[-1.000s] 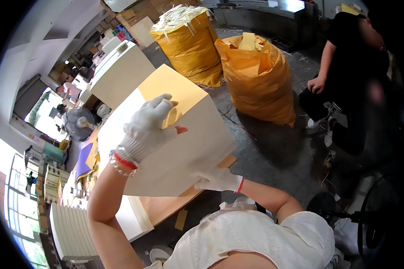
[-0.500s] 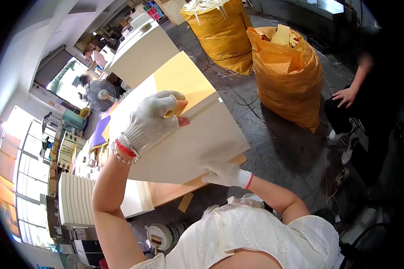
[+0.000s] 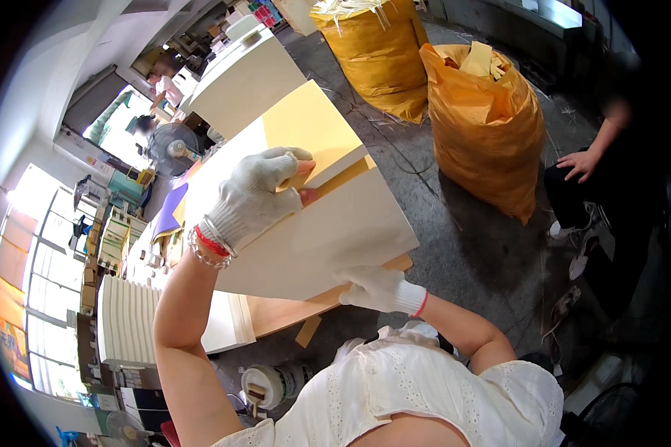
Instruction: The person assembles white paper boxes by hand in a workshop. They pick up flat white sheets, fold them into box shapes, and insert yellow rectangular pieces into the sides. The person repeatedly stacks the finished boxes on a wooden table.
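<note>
My left hand (image 3: 257, 192), in a white knit glove with bare fingertips, grips the near edge of a thick wad of paper sheets (image 3: 313, 127) with a yellow top. The fingers lie over it and the thumb is lower, by the gap. Beneath the raised edge a strip of yellow sheet (image 3: 347, 181) shows on top of a tall white paper stack (image 3: 335, 231). My right hand (image 3: 380, 289), gloved too, lies with fingers stretched against the stack's lower near side; its fingertips blend into the white paper.
A wooden board (image 3: 279, 316) lies under the stack. Beyond stand two filled yellow-orange sacks (image 3: 484, 141). A seated person (image 3: 589, 160) is at the right. More paper stacks (image 3: 130, 320), a fan (image 3: 175, 149) and a white bucket (image 3: 262, 384) are on the left.
The edge of the upper wad has risen in my left hand, opening a gap that bares a yellow sheet below. My right hand stays against the stack's side.
</note>
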Action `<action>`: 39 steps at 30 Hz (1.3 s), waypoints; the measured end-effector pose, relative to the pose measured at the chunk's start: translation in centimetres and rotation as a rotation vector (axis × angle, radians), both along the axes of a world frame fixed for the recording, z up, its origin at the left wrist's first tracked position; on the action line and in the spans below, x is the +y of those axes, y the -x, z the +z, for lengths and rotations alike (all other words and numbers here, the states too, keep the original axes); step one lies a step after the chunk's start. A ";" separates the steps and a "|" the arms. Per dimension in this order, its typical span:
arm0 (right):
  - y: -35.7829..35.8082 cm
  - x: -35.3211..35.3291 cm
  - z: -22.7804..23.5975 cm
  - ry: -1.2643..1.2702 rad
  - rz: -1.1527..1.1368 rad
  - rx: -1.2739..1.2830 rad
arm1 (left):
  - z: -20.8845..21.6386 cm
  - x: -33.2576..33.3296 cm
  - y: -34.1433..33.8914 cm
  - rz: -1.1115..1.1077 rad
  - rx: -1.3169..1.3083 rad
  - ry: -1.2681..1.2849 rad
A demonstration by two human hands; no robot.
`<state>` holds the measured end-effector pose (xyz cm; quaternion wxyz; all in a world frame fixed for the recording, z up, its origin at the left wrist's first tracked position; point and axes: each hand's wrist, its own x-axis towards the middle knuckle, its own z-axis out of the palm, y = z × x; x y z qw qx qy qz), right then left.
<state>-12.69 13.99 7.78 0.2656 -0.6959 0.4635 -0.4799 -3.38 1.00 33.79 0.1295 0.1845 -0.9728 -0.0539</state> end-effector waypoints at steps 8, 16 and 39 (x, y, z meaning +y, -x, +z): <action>4.9 1.6 17.3 -0.123 0.030 -0.956 | -1.6 1.2 -0.9 -0.045 0.094 0.488; 3.8 -1.8 19.3 -0.022 0.272 -1.151 | 0.6 -0.7 0.0 0.164 0.056 0.120; -23.4 -10.0 17.8 0.524 -0.272 0.828 | 6.7 -18.7 -45.8 0.033 2.031 -0.418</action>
